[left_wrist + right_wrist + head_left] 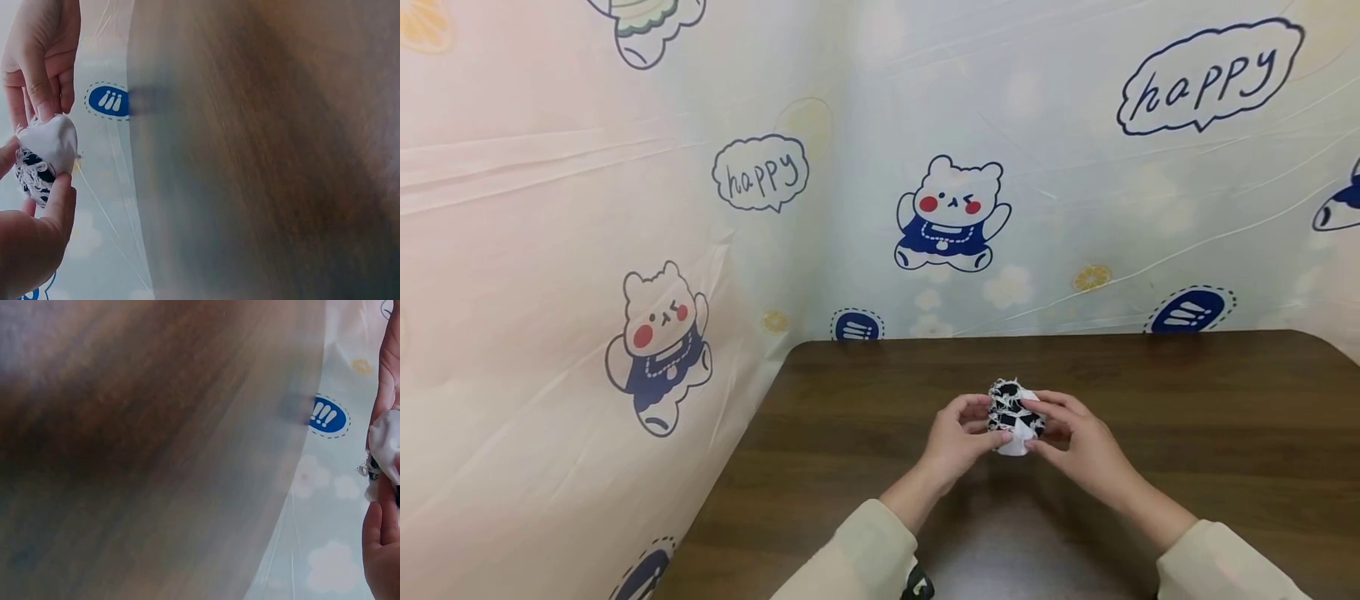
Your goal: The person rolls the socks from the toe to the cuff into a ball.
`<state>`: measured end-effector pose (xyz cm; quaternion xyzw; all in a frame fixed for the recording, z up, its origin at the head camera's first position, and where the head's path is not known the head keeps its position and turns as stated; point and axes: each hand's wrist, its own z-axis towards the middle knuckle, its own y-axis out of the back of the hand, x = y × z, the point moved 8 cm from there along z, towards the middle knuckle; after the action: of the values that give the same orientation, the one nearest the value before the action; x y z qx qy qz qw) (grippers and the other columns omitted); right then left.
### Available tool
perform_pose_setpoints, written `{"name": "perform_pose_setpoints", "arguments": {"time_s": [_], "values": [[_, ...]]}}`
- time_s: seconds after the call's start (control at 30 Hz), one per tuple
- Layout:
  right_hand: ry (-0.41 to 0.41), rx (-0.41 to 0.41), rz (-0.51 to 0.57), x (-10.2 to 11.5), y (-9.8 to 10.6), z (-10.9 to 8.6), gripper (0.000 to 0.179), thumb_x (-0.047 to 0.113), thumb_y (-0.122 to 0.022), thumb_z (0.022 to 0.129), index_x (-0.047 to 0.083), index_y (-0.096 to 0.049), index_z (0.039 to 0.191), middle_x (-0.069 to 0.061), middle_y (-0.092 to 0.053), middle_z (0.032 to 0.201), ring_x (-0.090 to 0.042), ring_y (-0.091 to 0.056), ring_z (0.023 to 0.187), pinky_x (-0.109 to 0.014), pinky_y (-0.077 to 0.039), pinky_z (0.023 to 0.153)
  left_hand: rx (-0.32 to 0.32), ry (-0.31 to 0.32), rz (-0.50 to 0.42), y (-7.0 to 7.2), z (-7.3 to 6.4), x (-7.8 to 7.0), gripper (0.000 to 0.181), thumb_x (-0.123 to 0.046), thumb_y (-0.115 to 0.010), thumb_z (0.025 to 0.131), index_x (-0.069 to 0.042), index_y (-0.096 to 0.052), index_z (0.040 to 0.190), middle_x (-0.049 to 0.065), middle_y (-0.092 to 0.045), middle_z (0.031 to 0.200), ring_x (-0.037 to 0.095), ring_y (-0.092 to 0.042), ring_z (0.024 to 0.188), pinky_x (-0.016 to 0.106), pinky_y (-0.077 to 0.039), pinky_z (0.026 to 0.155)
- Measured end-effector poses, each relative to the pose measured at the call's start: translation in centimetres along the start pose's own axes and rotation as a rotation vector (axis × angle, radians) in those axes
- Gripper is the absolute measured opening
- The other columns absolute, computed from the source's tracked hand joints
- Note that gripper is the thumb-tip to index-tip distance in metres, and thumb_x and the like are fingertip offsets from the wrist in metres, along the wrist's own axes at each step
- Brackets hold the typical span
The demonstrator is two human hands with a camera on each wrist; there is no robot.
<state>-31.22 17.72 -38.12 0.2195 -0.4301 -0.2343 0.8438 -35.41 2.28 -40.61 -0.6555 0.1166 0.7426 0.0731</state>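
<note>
A small rolled-up fabric bundle (pixel 1017 442), white with black patches and loose white threads, is held between both hands above the table; it looks like a balled sock turned inside out. My left hand (pixel 953 437) pinches its left side, thumb near the lower edge. From the other side my right hand (pixel 1086 442) grips it between thumb and fingers. In the left wrist view the bundle (pixel 56 140) shows a smooth white face and a threaded patterned part. The right wrist view catches only part of the bundle (pixel 386 440) at its edge.
A dark brown wooden table (pixel 850 400) with rounded far corners lies beneath the hands. Behind it and at the left hangs a pale printed curtain (pixel 850 233) with bears and lettering. A small dark object (pixel 917 582) sits at the left sleeve's cuff.
</note>
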Motion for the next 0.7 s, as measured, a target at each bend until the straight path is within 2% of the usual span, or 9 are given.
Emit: {"name": "perform_pose_setpoints", "arguments": {"time_s": [0.27, 0.5, 0.7], "values": [[-0.042, 0.039, -0.006, -1.0, -0.6, 0.5, 0.050, -0.005, -0.079, 0.072, -0.003, -0.063, 0.119, -0.020, -0.053, 0.124, -0.015, -0.063, 0.075, -0.026, -0.053, 0.064, 0.002, -0.033, 0.132, 0.2, 0.7, 0.2, 0.043, -0.002, -0.080, 0.073, -0.001, -0.062, 0.113, 0.005, -0.064, 0.099, 0.017, -0.064, 0.091, 0.027, -0.052, 0.075], [-0.059, 0.072, 0.009, -1.8, -1.4, 0.2, 0.048, -0.005, -0.077, 0.074, -0.005, -0.062, 0.119, -0.023, -0.052, 0.124, -0.011, -0.063, 0.074, -0.027, -0.053, 0.065, 0.035, 0.022, 0.193, 0.1, 1.4, 1.7, 0.042, -0.002, -0.080, 0.074, -0.001, -0.063, 0.112, 0.003, -0.065, 0.098, 0.014, -0.062, 0.088, 0.025, -0.052, 0.073], [-0.086, 0.097, 0.029, -2.2, -1.8, 0.0, 0.048, -0.005, -0.076, 0.075, -0.006, -0.060, 0.120, -0.025, -0.052, 0.125, -0.014, -0.065, 0.074, -0.028, -0.054, 0.067, 0.059, 0.051, 0.189, -0.2, 1.7, 2.9, 0.042, -0.002, -0.080, 0.074, -0.001, -0.063, 0.112, 0.003, -0.064, 0.097, 0.015, -0.062, 0.088, 0.026, -0.051, 0.073]]}}
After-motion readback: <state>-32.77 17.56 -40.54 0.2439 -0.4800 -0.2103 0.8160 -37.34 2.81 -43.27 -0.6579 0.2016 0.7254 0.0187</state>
